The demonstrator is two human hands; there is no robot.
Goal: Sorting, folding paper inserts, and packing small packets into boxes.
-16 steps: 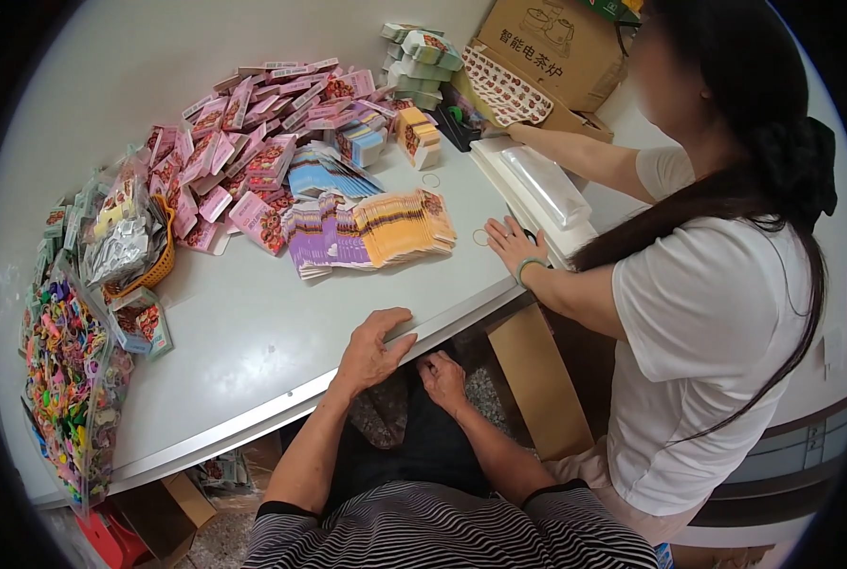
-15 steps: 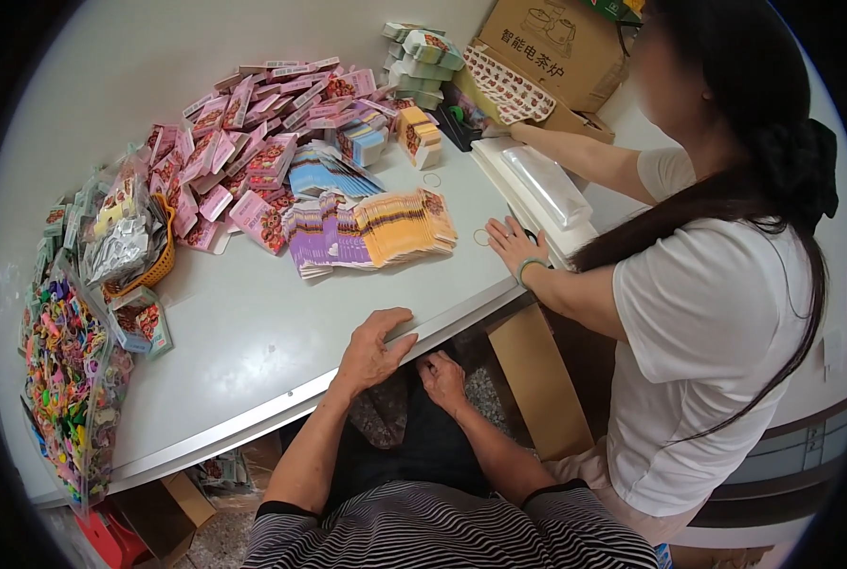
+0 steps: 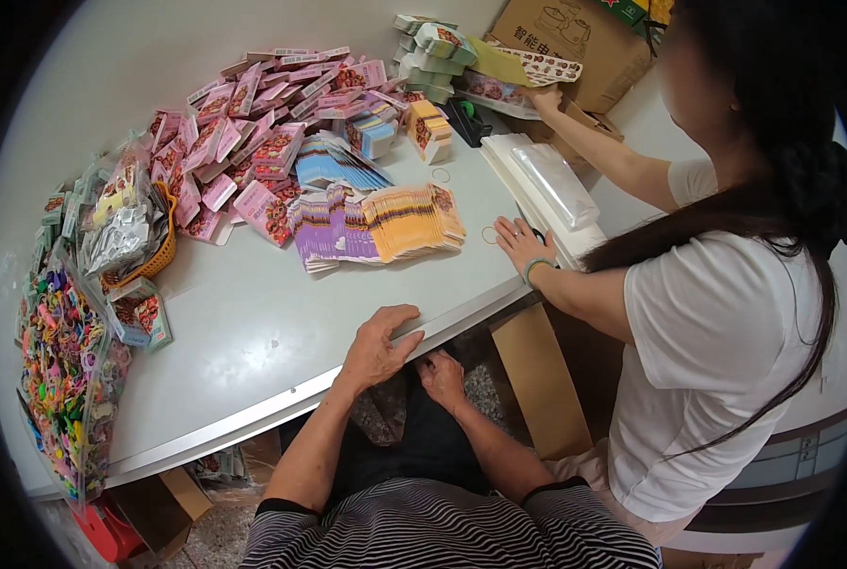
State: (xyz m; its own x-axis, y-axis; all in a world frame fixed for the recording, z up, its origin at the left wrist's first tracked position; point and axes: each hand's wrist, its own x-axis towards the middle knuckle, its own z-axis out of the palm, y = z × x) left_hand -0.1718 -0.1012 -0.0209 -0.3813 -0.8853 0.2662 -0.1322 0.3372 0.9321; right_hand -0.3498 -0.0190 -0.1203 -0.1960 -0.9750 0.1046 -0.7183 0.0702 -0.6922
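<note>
My left hand (image 3: 383,348) rests at the front edge of the white table (image 3: 243,322), thumb and fingers apart and nothing in it. Just below that edge, over my lap, my right hand (image 3: 441,377) has its fingers curled in, with nothing visible in them. Nearest on the tabletop lie fanned rows of purple folded cards (image 3: 331,230) and orange folded cards (image 3: 414,224). Behind them are blue cards (image 3: 336,166), an upright orange stack (image 3: 428,133) and a large heap of pink printed boxes (image 3: 262,204).
A co-worker (image 3: 718,351) stands at right, one hand on the table beside clear plastic sleeves (image 3: 556,180), the other at printed sheets (image 3: 514,68). At left are a bag of colourful small pieces (image 3: 68,389) and a yellow basket (image 3: 165,251). An open carton (image 3: 540,379) stands below.
The co-worker's far hand has lifted a yellow-backed printed sheet up and back near the green boxes. My hands stay in place; the view has shifted slightly.
</note>
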